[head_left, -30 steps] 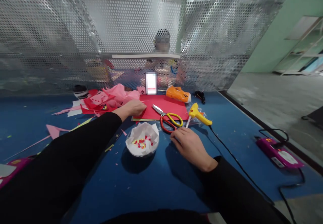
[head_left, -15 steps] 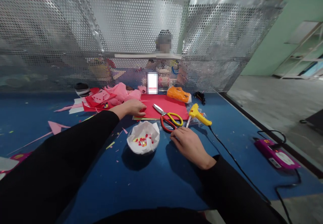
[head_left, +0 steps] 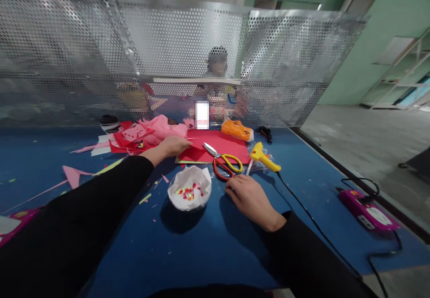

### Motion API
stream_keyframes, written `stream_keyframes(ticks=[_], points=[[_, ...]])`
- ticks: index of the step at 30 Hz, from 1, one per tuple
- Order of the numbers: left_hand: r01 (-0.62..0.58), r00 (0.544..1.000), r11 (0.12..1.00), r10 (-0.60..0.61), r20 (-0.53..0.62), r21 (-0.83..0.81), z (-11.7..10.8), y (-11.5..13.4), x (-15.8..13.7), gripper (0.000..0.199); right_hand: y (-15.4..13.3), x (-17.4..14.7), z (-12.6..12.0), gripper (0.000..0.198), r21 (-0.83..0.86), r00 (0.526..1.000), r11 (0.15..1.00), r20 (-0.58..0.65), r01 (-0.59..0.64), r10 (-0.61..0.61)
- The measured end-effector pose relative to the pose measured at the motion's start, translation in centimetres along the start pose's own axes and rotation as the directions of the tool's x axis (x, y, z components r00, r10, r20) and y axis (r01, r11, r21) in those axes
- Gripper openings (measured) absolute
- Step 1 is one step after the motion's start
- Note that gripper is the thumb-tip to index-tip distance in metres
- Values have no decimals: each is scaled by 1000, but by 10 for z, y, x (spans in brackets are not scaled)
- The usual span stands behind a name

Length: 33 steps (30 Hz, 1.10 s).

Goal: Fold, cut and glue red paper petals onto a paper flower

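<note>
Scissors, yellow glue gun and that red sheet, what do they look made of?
Scissors: blades look like steel, from their silvery sheen; handles are perhaps plastic-coated, given the smooth, bright colours.
Glue gun: probably hard plastic, smooth, with uniform yellow and a moulded shape.
Red sheet: apparently matte paper or thin card, lying flat; I can't tell which.

Scissors (head_left: 217, 155) lie partly on the paper sheets (head_left: 231, 144), behind and right of the bowl (head_left: 183, 203), with the hot-glue gun (head_left: 260, 154) to their right.

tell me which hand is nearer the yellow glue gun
Right. The right hand is just in front of the yellow glue gun; the left hand is well to its left.
</note>
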<state>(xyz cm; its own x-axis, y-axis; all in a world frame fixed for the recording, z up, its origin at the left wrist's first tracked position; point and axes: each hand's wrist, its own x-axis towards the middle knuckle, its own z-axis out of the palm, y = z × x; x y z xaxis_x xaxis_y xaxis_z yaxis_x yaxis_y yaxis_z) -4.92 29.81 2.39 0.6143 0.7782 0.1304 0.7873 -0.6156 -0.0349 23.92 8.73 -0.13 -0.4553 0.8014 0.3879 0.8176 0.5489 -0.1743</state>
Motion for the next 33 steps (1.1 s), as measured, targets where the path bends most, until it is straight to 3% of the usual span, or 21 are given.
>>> stream_keyframes(ticks=[4,7,11,14,19,22,23,24,28,31,33], points=[[101,995,995,-101,6,-10,-17,-2,-11,35,1,0,3,11,14,1000,1000,5,-7,7],[204,972,979,-204,-119,-12,-34,1,-22,31,2,0,5,13,31,1000,999,8,-10,9],[328,892,944,-318,-321,-23,-60,9,-39,32,5,0,7,10,60,1000,998,3,-10,10],[398,805,916,-377,-459,-55,-84,16,-52,30,6,1,7,11,92,1000,996,-15,-15,16],[439,610,883,-428,-666,-165,-127,35,-80,32,6,1,5,12,208,995,978,-83,-33,51],[384,502,887,-433,-749,-255,-143,56,-100,36,4,2,3,13,319,981,946,-158,-60,115],[279,450,891,-450,-771,-358,-147,64,-106,37,4,3,1,14,363,973,929,-184,-67,142],[245,427,889,-458,-780,-388,-150,73,-112,38,2,4,-1,16,409,963,910,-210,-72,171],[172,439,864,-497,-749,-473,-159,110,-133,32,-11,12,-17,24,555,920,830,-295,-55,259],[24,525,718,-601,-603,-695,-163,136,-142,24,-33,16,-36,26,665,914,747,-309,11,262],[-3,559,662,-620,-550,-749,-162,150,-145,24,-52,18,-47,26,787,936,613,-264,69,234]])
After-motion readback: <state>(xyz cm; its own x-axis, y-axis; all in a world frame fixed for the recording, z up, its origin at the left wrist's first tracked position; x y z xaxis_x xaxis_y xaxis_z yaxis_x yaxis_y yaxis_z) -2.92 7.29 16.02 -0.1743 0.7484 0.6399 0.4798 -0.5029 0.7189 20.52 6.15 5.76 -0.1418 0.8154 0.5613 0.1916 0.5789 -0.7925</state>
